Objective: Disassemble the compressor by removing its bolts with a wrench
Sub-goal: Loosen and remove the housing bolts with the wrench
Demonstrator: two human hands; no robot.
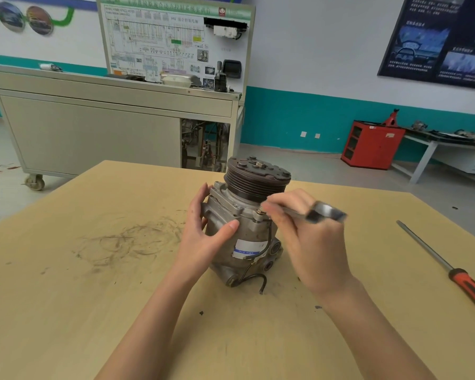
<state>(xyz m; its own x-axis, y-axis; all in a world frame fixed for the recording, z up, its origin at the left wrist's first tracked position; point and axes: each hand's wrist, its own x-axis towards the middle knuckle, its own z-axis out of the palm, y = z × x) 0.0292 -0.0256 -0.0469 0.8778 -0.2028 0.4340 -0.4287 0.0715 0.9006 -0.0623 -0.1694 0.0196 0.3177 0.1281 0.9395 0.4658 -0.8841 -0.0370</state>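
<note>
Compressor (244, 223) stands at centre frame on the tan table (93, 270), pulley (258, 176) end up. Cast metal body: judged heavy, stiff, likely greasy. Best steadied on the housing, below the pulley.

Left hand (203, 231) cups the housing, thumb across the front, fingers curled behind. Right hand (307, 242) has its fingers clamped on the wrench (313, 212), blurred, far end at a flange bolt (259, 213).

Pulley overhang probably crowds the swing. Loose black cable (254, 278) trails at the base and could snag. Screwdriver (450, 270) lies well apart, right edge.
</note>
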